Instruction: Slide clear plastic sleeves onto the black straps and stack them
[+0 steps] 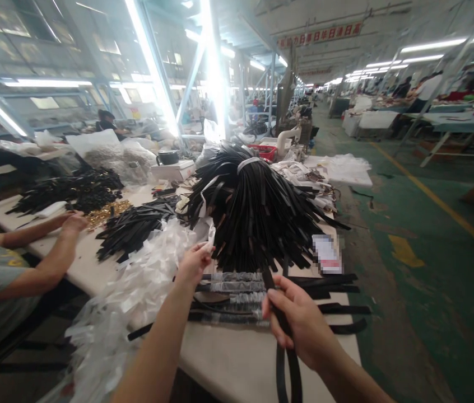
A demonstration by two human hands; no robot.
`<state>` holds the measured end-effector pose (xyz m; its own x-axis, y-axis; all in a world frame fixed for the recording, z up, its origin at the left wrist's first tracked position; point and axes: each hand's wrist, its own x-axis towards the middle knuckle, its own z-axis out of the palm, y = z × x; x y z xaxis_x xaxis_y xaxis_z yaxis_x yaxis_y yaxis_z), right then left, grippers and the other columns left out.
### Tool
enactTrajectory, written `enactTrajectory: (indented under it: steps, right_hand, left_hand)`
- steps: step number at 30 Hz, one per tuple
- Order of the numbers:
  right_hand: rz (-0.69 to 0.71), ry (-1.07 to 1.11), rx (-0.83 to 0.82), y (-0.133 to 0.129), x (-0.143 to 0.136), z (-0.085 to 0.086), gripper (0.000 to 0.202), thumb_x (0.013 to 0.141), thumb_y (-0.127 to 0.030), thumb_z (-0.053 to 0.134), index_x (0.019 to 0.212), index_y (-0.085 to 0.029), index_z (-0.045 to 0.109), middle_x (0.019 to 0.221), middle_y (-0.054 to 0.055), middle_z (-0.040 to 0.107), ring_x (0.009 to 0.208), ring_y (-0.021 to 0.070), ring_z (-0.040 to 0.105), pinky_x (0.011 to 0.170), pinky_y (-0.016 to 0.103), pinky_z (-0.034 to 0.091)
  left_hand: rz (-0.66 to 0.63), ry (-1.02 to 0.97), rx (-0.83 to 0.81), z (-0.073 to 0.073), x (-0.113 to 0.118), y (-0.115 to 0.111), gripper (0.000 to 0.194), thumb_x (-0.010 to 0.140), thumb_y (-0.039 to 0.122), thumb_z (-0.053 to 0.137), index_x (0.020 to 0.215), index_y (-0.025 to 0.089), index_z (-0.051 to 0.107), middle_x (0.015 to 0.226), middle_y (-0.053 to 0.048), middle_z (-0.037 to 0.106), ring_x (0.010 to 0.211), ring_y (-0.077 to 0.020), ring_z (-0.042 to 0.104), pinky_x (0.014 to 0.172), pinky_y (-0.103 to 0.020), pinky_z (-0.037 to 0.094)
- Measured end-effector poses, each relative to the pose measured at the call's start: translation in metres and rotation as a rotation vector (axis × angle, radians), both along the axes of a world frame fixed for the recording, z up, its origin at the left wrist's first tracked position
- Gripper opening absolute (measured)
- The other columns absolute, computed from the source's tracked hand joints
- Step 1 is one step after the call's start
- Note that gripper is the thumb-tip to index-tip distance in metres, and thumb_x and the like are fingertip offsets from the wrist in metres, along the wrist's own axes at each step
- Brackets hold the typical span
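Note:
My right hand [293, 313] is closed around a black strap [281, 364], which loops down over the table's front edge. My left hand [197, 262] pinches a thin white strip [210, 232] beside the big tied bundle of black straps [258, 218]. Between and beyond my hands lie several black straps with clear plastic wrapped round their middles [241, 286]. A heap of white strips [157, 252] spreads left of my left hand and hangs over the edge.
At the left, another person's hands [73, 221] work near gold-coloured metal pieces [108, 212]. Smaller black strap piles [136, 226] lie behind the white heap. A paper label [327, 253] sits right of the bundle, and a white box [173, 169] behind.

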<state>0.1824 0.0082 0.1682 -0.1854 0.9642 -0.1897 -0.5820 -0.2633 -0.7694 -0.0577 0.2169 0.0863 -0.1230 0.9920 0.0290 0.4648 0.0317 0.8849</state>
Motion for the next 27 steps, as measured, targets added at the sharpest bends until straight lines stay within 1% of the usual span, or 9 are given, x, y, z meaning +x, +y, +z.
enactTrajectory:
  steps: [2, 4, 5, 9, 14, 18, 21, 24, 27]
  right_hand:
    - [-0.062, -0.086, -0.047, 0.02, -0.009, -0.025, 0.035, 0.084, -0.045, 0.073, 0.096, -0.017, 0.055, 0.07, -0.002, 0.064, 0.032, 0.0018, 0.039, 0.031, 0.013, 0.02]
    - [-0.099, -0.191, -0.072, 0.036, -0.019, -0.048, 0.041, 0.081, -0.051, 0.075, 0.095, -0.016, 0.058, 0.069, -0.002, 0.063, 0.033, 0.0021, 0.038, 0.032, 0.015, 0.02]
    - [-0.121, -0.251, -0.071, 0.041, -0.023, -0.057, 0.044, 0.081, -0.054, 0.074, 0.096, -0.016, 0.06, 0.07, -0.002, 0.064, 0.033, 0.0027, 0.039, 0.032, 0.016, 0.02]
    - [-0.195, -0.461, -0.034, 0.051, -0.033, -0.082, 0.048, 0.076, -0.058, 0.077, 0.094, -0.015, 0.064, 0.068, 0.0, 0.065, 0.036, 0.0067, 0.044, 0.035, 0.02, 0.028]
    - [-0.221, -0.508, -0.017, 0.053, -0.033, -0.094, 0.039, 0.075, -0.052, 0.077, 0.081, -0.016, 0.064, 0.061, -0.001, 0.063, 0.038, 0.0087, 0.045, 0.036, 0.021, 0.029]
    - [-0.109, -0.229, -0.133, 0.055, -0.028, -0.098, 0.037, 0.077, -0.048, 0.074, 0.089, -0.016, 0.062, 0.05, -0.006, 0.052, 0.035, 0.007, 0.038, 0.035, 0.019, 0.021]
    - [-0.045, -0.013, -0.2, 0.058, -0.022, -0.101, 0.041, 0.071, -0.042, 0.08, 0.095, -0.015, 0.061, 0.049, -0.009, 0.048, 0.036, 0.0043, 0.032, 0.037, 0.018, 0.018]
    - [0.016, 0.04, -0.231, 0.06, -0.019, -0.104, 0.046, 0.062, -0.035, 0.087, 0.093, -0.015, 0.06, 0.046, -0.012, 0.041, 0.036, 0.0025, 0.027, 0.038, 0.017, 0.017]
    - [0.007, -0.001, -0.228, 0.059, -0.021, -0.108, 0.044, 0.06, -0.037, 0.087, 0.083, -0.018, 0.056, 0.043, -0.013, 0.038, 0.036, 0.0027, 0.026, 0.039, 0.017, 0.015]
  left_hand:
    - [-0.033, -0.149, -0.039, -0.005, 0.023, -0.032, 0.037, 0.084, 0.047, 0.062, 0.098, 0.014, 0.067, 0.091, -0.013, 0.074, 0.061, -0.0143, 0.064, 0.062, -0.029, 0.053]
    - [-0.026, -0.536, -0.134, -0.011, 0.047, -0.066, 0.039, 0.075, 0.049, 0.073, 0.095, 0.015, 0.066, 0.094, -0.011, 0.073, 0.065, -0.0148, 0.064, 0.062, -0.028, 0.052]
    - [-0.017, -0.609, -0.14, -0.014, 0.058, -0.081, 0.038, 0.074, 0.049, 0.075, 0.092, 0.016, 0.066, 0.092, -0.01, 0.072, 0.068, -0.0152, 0.065, 0.063, -0.027, 0.051]
    - [0.017, -0.599, -0.04, -0.021, 0.089, -0.122, 0.028, 0.078, 0.043, 0.073, 0.087, 0.02, 0.061, 0.083, -0.004, 0.067, 0.075, -0.017, 0.064, 0.068, -0.027, 0.051]
    - [0.052, -0.633, 0.0, -0.024, 0.097, -0.135, 0.024, 0.078, 0.038, 0.075, 0.086, 0.02, 0.061, 0.078, -0.002, 0.065, 0.072, -0.0158, 0.062, 0.068, -0.027, 0.05]
    - [0.048, -0.759, -0.005, -0.027, 0.097, -0.139, 0.029, 0.077, 0.035, 0.079, 0.092, 0.017, 0.062, 0.084, -0.003, 0.07, 0.076, -0.0155, 0.065, 0.074, -0.027, 0.05]
    - [0.027, -0.767, -0.013, -0.028, 0.095, -0.141, 0.029, 0.075, 0.031, 0.081, 0.093, 0.016, 0.064, 0.089, -0.006, 0.073, 0.083, -0.0171, 0.067, 0.08, -0.028, 0.05]
    - [0.015, -0.765, -0.009, -0.027, 0.092, -0.142, 0.027, 0.075, 0.027, 0.082, 0.093, 0.017, 0.065, 0.09, -0.005, 0.073, 0.087, -0.0172, 0.068, 0.082, -0.027, 0.05]
    - [0.061, -0.834, -0.021, -0.025, 0.091, -0.142, 0.031, 0.071, 0.023, 0.085, 0.094, 0.017, 0.066, 0.088, -0.003, 0.073, 0.085, -0.0151, 0.067, 0.081, -0.024, 0.05]
